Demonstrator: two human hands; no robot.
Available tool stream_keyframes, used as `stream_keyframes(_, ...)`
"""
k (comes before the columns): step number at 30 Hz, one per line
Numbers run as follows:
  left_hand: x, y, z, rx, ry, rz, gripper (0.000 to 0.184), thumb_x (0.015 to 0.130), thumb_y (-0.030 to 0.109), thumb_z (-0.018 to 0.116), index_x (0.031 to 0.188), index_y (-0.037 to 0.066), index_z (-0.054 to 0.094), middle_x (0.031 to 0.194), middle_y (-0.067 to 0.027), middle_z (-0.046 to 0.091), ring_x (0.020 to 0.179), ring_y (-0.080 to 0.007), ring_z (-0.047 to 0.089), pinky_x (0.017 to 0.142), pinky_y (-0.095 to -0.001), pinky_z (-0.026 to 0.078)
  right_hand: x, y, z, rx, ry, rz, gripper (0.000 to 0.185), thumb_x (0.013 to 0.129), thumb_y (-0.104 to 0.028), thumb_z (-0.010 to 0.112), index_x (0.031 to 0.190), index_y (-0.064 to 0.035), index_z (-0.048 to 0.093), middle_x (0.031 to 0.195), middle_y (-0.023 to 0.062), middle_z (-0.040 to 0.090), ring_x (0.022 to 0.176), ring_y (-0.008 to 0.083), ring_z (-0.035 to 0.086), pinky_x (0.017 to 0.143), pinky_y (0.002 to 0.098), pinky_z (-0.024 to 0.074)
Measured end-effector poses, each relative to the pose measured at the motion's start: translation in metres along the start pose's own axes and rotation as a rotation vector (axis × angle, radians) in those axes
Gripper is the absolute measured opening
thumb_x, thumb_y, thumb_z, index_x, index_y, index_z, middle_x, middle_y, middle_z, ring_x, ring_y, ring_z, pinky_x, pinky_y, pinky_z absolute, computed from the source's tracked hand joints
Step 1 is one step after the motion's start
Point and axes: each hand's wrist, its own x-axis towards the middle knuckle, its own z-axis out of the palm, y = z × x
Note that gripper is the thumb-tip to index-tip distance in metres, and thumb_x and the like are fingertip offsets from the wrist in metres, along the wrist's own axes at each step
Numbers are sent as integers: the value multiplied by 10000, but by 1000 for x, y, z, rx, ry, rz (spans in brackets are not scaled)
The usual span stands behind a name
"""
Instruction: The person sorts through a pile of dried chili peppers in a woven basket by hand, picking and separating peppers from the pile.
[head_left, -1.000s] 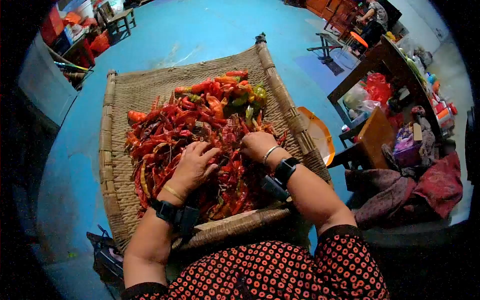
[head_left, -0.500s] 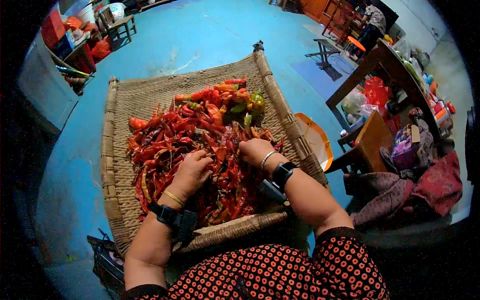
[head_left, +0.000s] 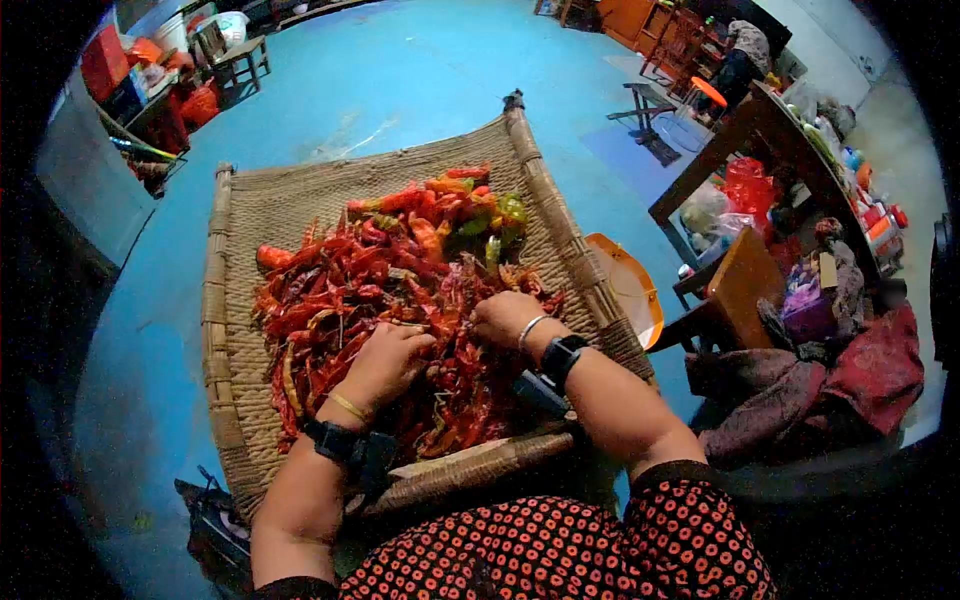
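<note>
Touching red peppers (head_left: 345, 275) on woven tray (head_left: 243, 350), left hand (head_left: 385, 362) and right hand (head_left: 508, 321) curled, grip unclear, blue floor (head_left: 420, 80) around.

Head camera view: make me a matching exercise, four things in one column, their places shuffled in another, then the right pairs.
Things:
1. Heap of wrinkled red peppers
2. Thin silver-coloured bangle
3. Glossy green pepper
4. White basin with orange rim

Places:
A. Toward the far right corner of the tan woven tray
B. Under the left hand and right hand
C. Beyond the tray's right edge
D. Around the right wrist

Pairs: 1-B, 2-D, 3-A, 4-C
</note>
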Motion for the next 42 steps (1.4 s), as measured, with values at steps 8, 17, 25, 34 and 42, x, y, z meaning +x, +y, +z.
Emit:
stream_keyframes(8, 6, -9, 9, -108, -49, 37, 290, 653, 48, 584, 941, 73, 560, 967, -99, 522, 882, -296, 474, 772, -360, 408, -8, -10, -19, 24, -96, 13, 146, 710, -126, 508, 812, -81, 602, 788, 117, 588, 751, 288, 564, 632, 394, 467)
stream_keyframes(17, 2, -1, 7, -147, 50, 10, 249, 694, 55, 568, 942, 77, 558, 964, -124, 535, 884, -308, 487, 771, -369, 413, -8, -11, -16, 107, -60, 70, 308, 733, -88, 504, 1041, -88, 498, 825, 144, 572, 743, 305, 549, 621, 405, 450)
stream_keyframes(25, 2, -13, 12, -197, 185, -77, 270, 667, 10, 563, 935, 42, 556, 904, -126, 566, 819, -303, 541, 729, -368, 444, -13, -9, -37, 167, 8, -22, 175, 676, -58, 549, 846, -77, 588, 793, 116, 585, 743, 279, 557, 634, 377, 456)
stream_keyframes(34, -2, 0, -6, -57, 39, -246, 259, 696, 143, 609, 937, 53, 575, 843, -129, 589, 778, -287, 560, 676, -368, 453, -41, 28, -81, 771, 774, -120, 152, 671, -22, 510, 808, -29, 577, 751, 72, 586, 643, 175, 566, 599, 272, 459)
stream_keyframes(42, 0, -1, -1, -90, 98, -242, 250, 689, 106, 623, 931, 55, 589, 891, -121, 599, 819, -263, 579, 732, -319, 454, -73, 92, -93, -58, 1248, 429, 114, 707, -37, 523, 792, -28, 597, 775, 100, 608, 680, 234, 582, 625, 306, 469)
